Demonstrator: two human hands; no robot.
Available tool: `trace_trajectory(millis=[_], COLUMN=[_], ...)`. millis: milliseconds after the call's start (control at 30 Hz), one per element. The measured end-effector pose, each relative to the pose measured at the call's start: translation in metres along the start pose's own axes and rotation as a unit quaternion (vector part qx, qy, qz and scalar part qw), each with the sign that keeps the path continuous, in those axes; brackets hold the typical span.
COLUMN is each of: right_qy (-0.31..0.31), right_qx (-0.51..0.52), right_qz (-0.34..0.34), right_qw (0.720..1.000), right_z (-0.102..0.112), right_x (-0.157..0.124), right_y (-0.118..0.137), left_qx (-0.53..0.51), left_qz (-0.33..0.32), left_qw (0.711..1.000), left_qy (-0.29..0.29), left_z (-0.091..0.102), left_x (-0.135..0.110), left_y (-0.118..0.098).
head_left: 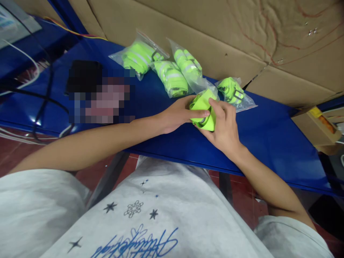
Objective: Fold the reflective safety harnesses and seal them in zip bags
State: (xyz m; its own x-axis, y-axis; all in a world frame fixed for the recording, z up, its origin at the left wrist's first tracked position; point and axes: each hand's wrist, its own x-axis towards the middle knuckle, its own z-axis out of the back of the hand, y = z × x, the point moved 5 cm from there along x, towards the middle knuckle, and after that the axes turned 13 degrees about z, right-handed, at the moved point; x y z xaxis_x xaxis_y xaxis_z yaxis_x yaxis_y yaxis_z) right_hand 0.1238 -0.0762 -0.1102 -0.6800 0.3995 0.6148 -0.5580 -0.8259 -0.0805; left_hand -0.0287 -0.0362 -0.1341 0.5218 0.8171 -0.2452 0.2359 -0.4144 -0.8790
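Observation:
My left hand (176, 115) and my right hand (223, 125) both grip a rolled neon-green strap bundle (202, 107) just above the blue table (268, 143). The left thumb presses along its underside, and the right fingers wrap over its right side. Right behind it lies a clear plastic bag (233, 91) holding a similar green bundle. Three more bagged green bundles sit further back: one at the left (138, 57), one in the middle (172, 79) and one at the right (188, 64).
Brown cardboard sheets (228, 36) lean along the back of the table. A cardboard box (315, 129) stands at the right edge. Black and white cables (40, 100) run over the left end. A blurred patch covers part of the left tabletop.

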Motion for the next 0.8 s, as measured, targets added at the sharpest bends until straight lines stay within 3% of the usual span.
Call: trace_trajectory(millis=[100,233,300,600,800], right_qy=[0.007,-0.026,-0.025,-0.011,-0.043], right_qx=[-0.042,-0.024,-0.021,-0.073,-0.027], right_qz=[0.015,-0.037,-0.043,-0.053,-0.041], right_qw=[0.999,0.999,0.999,0.996,0.998], right_z=[0.007,0.014,0.015,0.015,0.023], right_x=[0.002,0.002,0.002,0.004,0.004], right_y=[0.001,-0.005,-0.005,0.001,0.002], left_qx=[-0.010,-0.003,0.010,0.059,0.108], left_qz=[0.019,0.078,0.073,0.013,0.011], left_qw=[0.999,0.989,0.985,0.986,0.970], left_qy=[0.043,0.127,0.156,0.155,0.215], left_z=[-0.004,-0.003,-0.001,-0.010,-0.015], left_x=[-0.004,-0.007,-0.007,-0.012,-0.018], left_y=[-0.007,-0.010,-0.014,-0.023,-0.025])
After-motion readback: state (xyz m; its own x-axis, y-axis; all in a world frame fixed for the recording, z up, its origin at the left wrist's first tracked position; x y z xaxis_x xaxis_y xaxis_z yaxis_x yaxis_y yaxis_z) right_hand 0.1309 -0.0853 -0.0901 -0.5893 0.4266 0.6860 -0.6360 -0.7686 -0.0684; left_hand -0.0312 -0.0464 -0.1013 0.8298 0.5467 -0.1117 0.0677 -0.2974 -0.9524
